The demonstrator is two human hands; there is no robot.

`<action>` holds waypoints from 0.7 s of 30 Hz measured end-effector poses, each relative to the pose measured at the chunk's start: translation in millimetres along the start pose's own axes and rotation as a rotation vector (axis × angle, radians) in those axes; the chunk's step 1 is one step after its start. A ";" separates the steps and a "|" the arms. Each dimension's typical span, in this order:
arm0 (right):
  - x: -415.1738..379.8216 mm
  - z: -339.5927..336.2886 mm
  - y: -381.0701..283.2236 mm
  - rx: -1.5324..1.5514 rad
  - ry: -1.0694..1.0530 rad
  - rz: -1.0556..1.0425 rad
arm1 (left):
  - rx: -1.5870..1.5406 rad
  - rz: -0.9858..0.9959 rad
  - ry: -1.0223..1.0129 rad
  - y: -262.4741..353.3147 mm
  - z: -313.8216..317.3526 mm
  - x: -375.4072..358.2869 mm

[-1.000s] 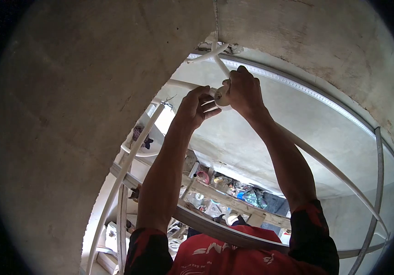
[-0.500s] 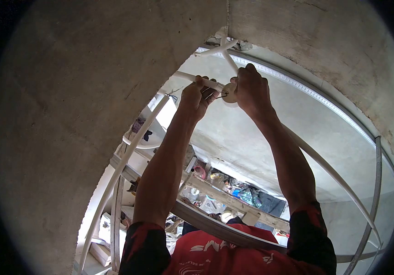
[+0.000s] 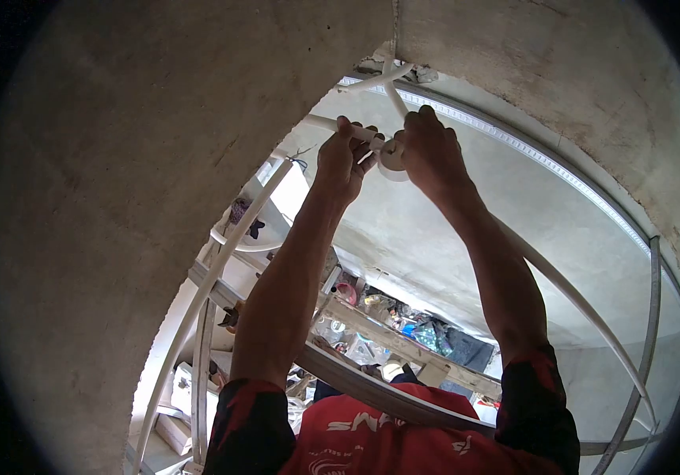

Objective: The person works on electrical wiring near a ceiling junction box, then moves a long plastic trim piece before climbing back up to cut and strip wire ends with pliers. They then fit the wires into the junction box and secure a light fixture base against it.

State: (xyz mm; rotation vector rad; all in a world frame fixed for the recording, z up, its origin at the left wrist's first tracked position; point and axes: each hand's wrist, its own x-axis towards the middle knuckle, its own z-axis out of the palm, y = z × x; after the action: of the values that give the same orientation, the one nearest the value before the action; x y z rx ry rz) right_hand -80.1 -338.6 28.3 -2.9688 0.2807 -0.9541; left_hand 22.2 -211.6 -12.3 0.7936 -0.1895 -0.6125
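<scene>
Overhead, my left hand [image 3: 343, 162] is closed around the end of a white conduit [image 3: 322, 123], its fingers curled at the short white fitting. A round white junction box [image 3: 393, 158] sits between my two hands, touching the conduit end. My right hand [image 3: 433, 150] grips the box from its right side, knuckles toward me, its fingertips partly hidden. Another white conduit [image 3: 397, 101] runs down from the upper corner to my right hand. Behind my right forearm a long white conduit [image 3: 569, 293] curves down to the right.
A rough concrete edge [image 3: 221, 214] borders the opening on the left. Curved metal channel [image 3: 530, 154] follows the right rim, and another curved metal strip [image 3: 379, 396] crosses before my chest. A loose white conduit [image 3: 205, 289] slants at left. Far below lie planks [image 3: 387, 336] and scattered clutter.
The junction box has tilted, showing more of its side, and a thin dark wire in it is no longer plain. My left hand has shifted slightly right and my right hand slightly up-left.
</scene>
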 end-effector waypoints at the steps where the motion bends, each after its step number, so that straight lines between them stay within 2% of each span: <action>1: 1.2 -1.1 0.4 0.000 0.003 -0.002 | 0.039 -0.011 0.001 1.6 0.6 3.3; 9: 10.3 -7.1 2.9 0.069 0.014 0.048 | 0.041 -0.049 0.002 10.4 5.0 5.3; 12: 10.6 -2.3 5.3 0.051 0.019 0.002 | 0.099 -0.042 -0.035 10.4 5.5 3.7; 14: 8.3 -7.3 -2.9 0.051 -0.005 0.016 | 0.204 -0.063 0.047 11.3 9.8 0.1; 18: 5.4 -8.7 -13.0 0.052 -0.052 0.029 | 0.303 -0.079 0.049 15.2 4.4 1.7; 21: 4.9 -8.5 -14.1 0.007 -0.090 0.012 | 0.494 -0.150 0.004 22.6 -4.6 9.3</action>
State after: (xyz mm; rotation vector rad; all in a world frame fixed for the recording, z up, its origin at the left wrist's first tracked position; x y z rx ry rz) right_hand -78.7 -325.1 39.0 -2.9899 0.2923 -0.8150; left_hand 41.4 -202.0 0.1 1.2940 -0.2853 -0.7167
